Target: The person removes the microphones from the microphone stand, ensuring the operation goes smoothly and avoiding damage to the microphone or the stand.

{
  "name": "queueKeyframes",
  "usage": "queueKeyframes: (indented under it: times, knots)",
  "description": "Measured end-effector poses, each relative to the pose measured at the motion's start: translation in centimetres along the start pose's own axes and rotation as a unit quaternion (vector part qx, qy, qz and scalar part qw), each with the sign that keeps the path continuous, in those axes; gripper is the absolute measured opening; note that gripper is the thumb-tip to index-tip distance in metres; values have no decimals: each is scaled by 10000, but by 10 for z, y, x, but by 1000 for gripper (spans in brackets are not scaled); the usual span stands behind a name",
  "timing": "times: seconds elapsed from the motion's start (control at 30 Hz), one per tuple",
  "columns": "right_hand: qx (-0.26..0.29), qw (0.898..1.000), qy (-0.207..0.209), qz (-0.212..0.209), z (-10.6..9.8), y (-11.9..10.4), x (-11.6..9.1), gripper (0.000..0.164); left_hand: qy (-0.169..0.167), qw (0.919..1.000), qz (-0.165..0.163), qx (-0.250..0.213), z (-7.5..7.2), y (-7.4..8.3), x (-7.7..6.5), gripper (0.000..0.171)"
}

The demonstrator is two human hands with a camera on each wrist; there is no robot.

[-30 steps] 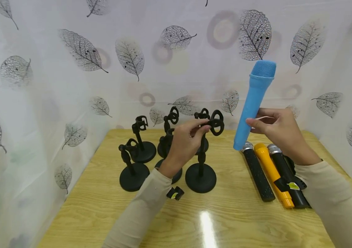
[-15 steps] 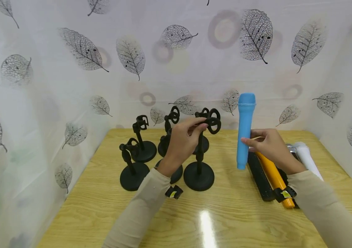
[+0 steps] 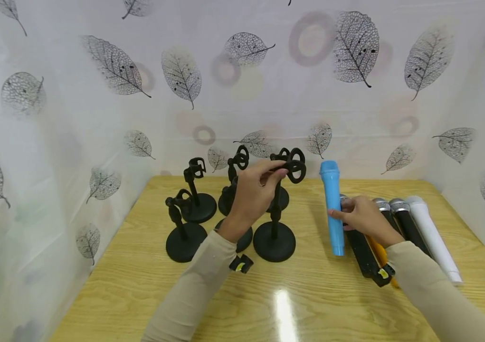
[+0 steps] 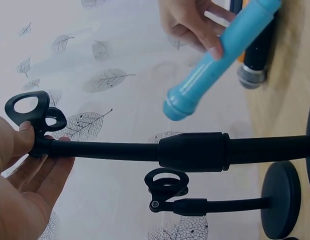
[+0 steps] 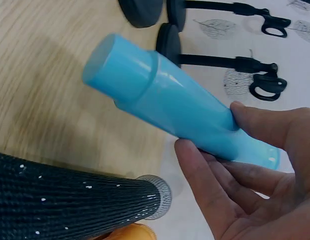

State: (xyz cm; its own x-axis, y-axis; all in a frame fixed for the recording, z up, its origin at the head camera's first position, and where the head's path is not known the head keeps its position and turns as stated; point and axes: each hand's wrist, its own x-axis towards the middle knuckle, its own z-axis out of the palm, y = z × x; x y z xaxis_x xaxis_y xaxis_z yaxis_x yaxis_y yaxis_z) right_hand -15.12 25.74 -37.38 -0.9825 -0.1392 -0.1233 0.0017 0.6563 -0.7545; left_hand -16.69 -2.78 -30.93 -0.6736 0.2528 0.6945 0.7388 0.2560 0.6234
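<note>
A blue microphone (image 3: 332, 209) stands nearly upright in the grip of my right hand (image 3: 366, 216), thumb on one side and fingers on the other. In the right wrist view its lower end (image 5: 120, 70) points toward the camera, over the wood. My left hand (image 3: 252, 194) pinches the clip at the top of a black microphone stand (image 3: 274, 242). In the left wrist view, thumb and fingers lie about the neck just below the ring-shaped clip (image 4: 35, 110). That clip holds no microphone.
Several more black stands, one with its base (image 3: 185, 242) at the left, surround my left hand. On the right lie a speckled black microphone (image 3: 359, 249), a mostly hidden orange one (image 3: 380, 251), more black ones (image 3: 411, 225) and a white one (image 3: 434, 240). A leaf-patterned curtain rises behind the table (image 3: 114, 294).
My right hand has lowered the blue microphone and brought it slightly left, turning it from tilted to nearly upright. The left hand has stayed on the stand, which shifted only slightly.
</note>
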Motion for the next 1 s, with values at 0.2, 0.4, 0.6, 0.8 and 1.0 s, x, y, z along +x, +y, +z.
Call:
queueKeyframes:
  times: [0.2,0.4,0.6,0.8,1.0]
  knots:
    - [-433,9988,-98,216,6,6,4,54,59,10000,36,-38,2,0,0,24]
    - [-761,9963,-187,364,13,12,10,39,89,9999,50,-52,2,0,-1,24]
    - [-1089,9924,-336,462,18,18,14,35,49,10000,-21,-60,2,-1,-1,25]
    - [-1413,9881,-343,509,23,19,17,37,58,9999,-26,-105,2,-1,-2,25]
    - [-1575,9857,-309,505,25,20,20,37,80,9998,22,-193,2,-3,-1,25]
